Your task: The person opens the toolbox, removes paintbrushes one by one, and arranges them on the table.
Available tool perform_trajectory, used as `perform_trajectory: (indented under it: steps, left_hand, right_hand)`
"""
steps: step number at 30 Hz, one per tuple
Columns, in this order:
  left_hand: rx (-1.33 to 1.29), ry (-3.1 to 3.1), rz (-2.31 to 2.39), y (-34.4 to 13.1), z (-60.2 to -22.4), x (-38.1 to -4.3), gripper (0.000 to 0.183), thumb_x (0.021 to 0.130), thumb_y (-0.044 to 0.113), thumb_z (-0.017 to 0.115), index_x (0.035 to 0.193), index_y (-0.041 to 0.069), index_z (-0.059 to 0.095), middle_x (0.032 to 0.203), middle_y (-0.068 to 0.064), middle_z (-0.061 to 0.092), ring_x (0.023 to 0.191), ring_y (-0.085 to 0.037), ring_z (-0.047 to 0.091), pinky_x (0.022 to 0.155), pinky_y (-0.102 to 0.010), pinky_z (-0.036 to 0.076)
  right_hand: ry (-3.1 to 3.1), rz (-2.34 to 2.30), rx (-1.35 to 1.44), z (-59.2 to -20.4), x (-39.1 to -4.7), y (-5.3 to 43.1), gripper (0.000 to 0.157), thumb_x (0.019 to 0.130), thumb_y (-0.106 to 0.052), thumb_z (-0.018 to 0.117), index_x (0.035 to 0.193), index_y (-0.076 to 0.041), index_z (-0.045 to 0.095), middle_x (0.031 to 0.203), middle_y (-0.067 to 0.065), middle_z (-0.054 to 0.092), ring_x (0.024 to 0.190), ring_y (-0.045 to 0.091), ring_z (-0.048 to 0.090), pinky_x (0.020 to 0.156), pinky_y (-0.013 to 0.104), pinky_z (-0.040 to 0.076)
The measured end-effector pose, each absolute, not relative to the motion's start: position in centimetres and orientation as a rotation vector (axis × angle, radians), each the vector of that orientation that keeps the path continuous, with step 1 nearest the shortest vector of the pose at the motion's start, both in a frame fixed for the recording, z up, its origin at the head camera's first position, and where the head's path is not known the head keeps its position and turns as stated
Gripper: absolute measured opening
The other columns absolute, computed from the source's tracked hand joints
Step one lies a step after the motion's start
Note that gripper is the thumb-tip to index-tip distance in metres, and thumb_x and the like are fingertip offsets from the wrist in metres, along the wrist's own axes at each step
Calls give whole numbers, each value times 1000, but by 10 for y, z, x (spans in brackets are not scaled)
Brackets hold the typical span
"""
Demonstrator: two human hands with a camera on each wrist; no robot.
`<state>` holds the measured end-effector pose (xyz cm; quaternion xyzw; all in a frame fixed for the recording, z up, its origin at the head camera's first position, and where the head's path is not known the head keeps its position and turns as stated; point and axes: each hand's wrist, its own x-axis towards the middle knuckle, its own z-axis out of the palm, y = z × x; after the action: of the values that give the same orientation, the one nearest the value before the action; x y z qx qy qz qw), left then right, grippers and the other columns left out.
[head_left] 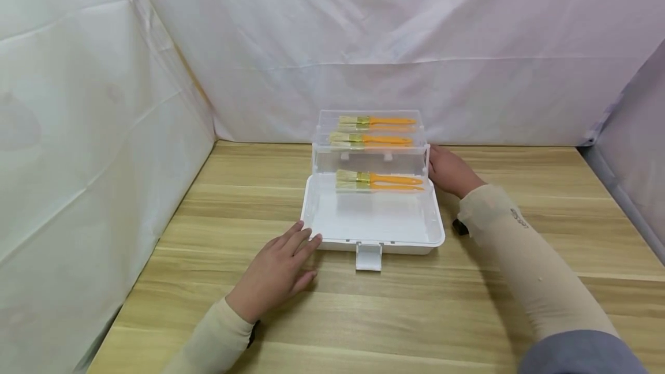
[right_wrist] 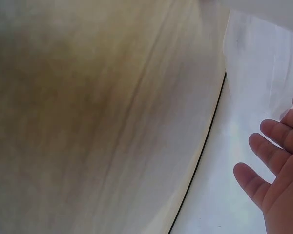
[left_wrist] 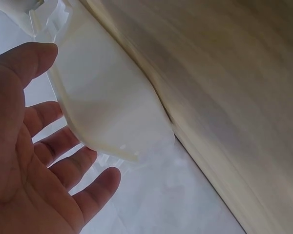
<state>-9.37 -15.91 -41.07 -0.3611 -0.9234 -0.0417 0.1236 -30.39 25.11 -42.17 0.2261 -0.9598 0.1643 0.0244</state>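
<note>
A white plastic case (head_left: 381, 221) lies with its top folded back on the table, its white latch (head_left: 369, 257) hanging at the front. Clear trays (head_left: 332, 160) stand raised at its rear. Paintbrushes with orange handles and pale bristles show at three levels: a top one (head_left: 389, 121), a middle one (head_left: 387, 139) and a lower one (head_left: 392, 179). My left hand (head_left: 272, 276) touches the case's front left corner with loosely spread fingers. Beside the raised right side is my right hand (head_left: 452, 172), its fingers extended in the right wrist view and its fingertips partly hidden behind the clear plastic.
The wood-grain table (head_left: 249, 189) ends at a white cloth wall (head_left: 363, 33) close behind the case. Another white cloth wall (head_left: 78, 131) runs along the left, and a third (head_left: 634, 131) closes off the right.
</note>
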Motion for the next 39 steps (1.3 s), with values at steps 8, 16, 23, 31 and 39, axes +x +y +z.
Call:
perform_trajectory:
  steps: [8, 16, 23, 31, 39]
  left_hand:
    - [-1053, -2690, -133, -162, -415, -93, 63, 90, 41, 70, 143, 10, 54, 137, -13, 56, 139, -33, 40, 99, -49, 47]
    - [-1068, -2680, -144, -158, -414, -98, 65, 90, 42, 70, 144, 10, 52, 144, -15, 50, 141, -37, 35, 105, -53, 40]
    - [-1106, -2674, -134, -151, -413, -106, 71, 90, 47, 69, 148, 13, 48, 157, -14, 34, 147, -34, 25, 109, -56, 34]
    - [-1106, -2785, -133, -147, -417, -108, 81, 88, 50, 69, 154, 15, 38, 161, -14, 27, 149, -33, 18, 111, -59, 27]
    - [-1110, -2802, -105, -146, -417, -112, 81, 87, 51, 69, 154, 17, 38, 158, -12, 34, 148, -33, 21, 110, -62, 28]
  right_hand:
    - [-2959, 488, 741, -428, -305, 253, 48, 106, -19, 42, 148, 5, 41, 146, 29, 43, 135, 45, 39, 110, 57, 30]
    - [-2959, 470, 738, -429, -306, 255, 48, 106, -19, 43, 147, 4, 42, 146, 28, 44, 134, 45, 41, 109, 57, 31]
    - [-2954, 496, 732, -430, -305, 254, 48, 106, -19, 43, 147, 4, 42, 145, 28, 45, 133, 46, 42, 109, 58, 32]
    - [-2975, 520, 704, -425, -304, 250, 47, 106, -22, 41, 146, 3, 44, 145, 27, 45, 133, 45, 41, 109, 58, 31]
    - [-3009, 654, 514, -401, -293, 258, 49, 104, -31, 41, 144, -3, 49, 147, 23, 44, 135, 44, 39, 107, 61, 31]
